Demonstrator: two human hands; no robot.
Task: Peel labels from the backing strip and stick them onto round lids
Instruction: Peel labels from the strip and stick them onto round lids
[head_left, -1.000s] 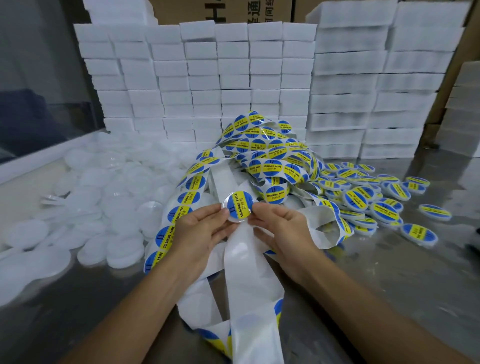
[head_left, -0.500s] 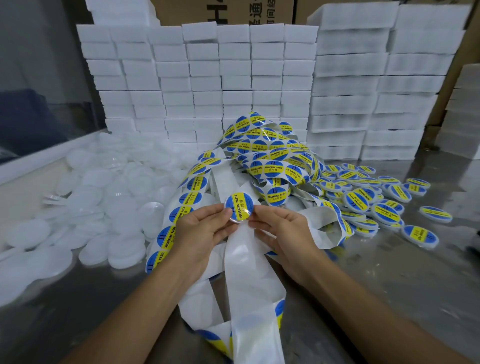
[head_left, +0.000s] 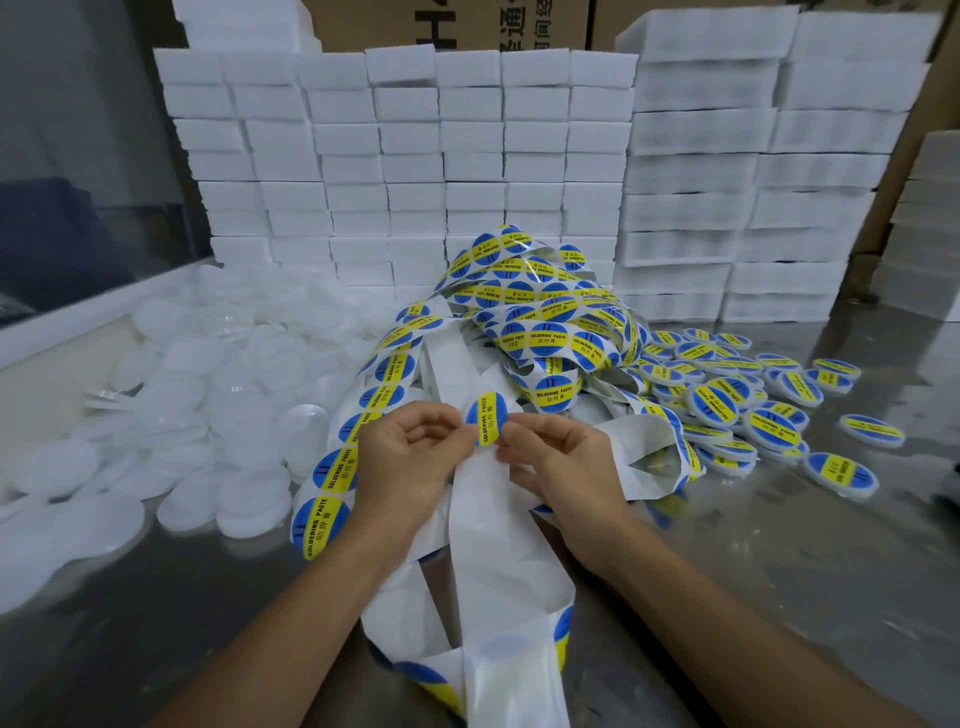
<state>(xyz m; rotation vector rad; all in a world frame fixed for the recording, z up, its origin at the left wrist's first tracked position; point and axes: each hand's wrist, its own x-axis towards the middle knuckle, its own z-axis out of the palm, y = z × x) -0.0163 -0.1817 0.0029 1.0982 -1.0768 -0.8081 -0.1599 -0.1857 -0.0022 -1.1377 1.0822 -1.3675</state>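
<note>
Left hand (head_left: 410, 457) and right hand (head_left: 563, 462) both pinching one labelled lid (head_left: 488, 418) above the bare strip (head_left: 498, 530), blank lids (head_left: 218, 415) heaped left, labelled lids (head_left: 748, 410) right, label tangle (head_left: 540, 312) behind, on the table (head_left: 779, 571).

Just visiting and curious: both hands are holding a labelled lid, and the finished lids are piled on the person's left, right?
Not quite. Both hands do hold the labelled lid, but the head view shows the finished lids on the person's right; the plain white lids are on the left.
</note>
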